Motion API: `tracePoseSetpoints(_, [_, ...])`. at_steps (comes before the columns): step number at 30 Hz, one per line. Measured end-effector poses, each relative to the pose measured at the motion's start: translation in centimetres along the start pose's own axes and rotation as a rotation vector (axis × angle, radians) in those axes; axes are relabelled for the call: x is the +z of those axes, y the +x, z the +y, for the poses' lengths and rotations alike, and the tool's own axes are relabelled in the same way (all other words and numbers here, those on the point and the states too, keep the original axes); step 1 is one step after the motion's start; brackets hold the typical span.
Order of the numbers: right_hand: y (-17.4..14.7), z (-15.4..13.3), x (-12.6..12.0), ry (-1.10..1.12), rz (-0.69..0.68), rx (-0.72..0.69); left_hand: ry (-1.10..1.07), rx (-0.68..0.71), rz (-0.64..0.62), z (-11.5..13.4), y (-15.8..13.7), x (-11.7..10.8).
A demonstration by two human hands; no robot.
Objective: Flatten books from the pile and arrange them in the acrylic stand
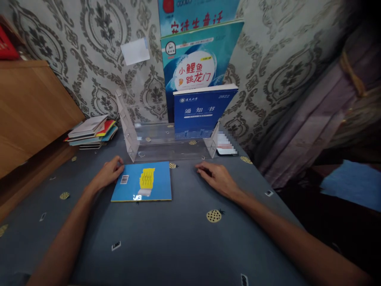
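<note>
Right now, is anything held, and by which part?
The left hand is at the left edge of a glossy blue rectangular book, grip unclear; the right hand holds nothing visible.

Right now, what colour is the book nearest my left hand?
The book is mostly blue with a yellow patch, head view.

Top book: cut off by the upper edge, bottom covered by the teal book
Left hand: some fingertips hidden, so grip on the light-blue book can't really be told
Yellow patch: print's way too small to be read
Slim thing: mostly pixelated, tbh
</note>
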State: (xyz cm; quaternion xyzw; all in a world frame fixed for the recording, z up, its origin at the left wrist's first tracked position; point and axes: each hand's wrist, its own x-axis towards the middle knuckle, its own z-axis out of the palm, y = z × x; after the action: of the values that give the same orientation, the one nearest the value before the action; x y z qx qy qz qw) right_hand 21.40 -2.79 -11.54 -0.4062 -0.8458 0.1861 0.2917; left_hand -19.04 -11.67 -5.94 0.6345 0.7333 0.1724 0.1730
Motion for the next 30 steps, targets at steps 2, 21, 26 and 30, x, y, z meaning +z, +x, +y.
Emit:
tracePoseSetpoints(2, [0.0, 0.1, 0.0, 0.003, -0.004, -0.004, -0.013, 0.058, 0.009, 0.3, 0.0, 0.5])
tracePoseSetpoints(21, [-0.1, -0.2, 0.0, -0.019, 0.117, -0.034, 0.176, 0.425, 0.084, 5.7, -1.2, 5.6])
tracePoseSetpoints(26, [-0.2, -0.7, -0.7, -0.037, 0.035, 0.002, 0.172, 0.554, 0.046, 6.7, -1.7, 6.5])
tracePoseSetpoints(30, [0.0, -0.5, -1.7, -0.009, -0.004, 0.028, 0.167, 0.614, -0.048, 7.9, -1.7, 7.9])
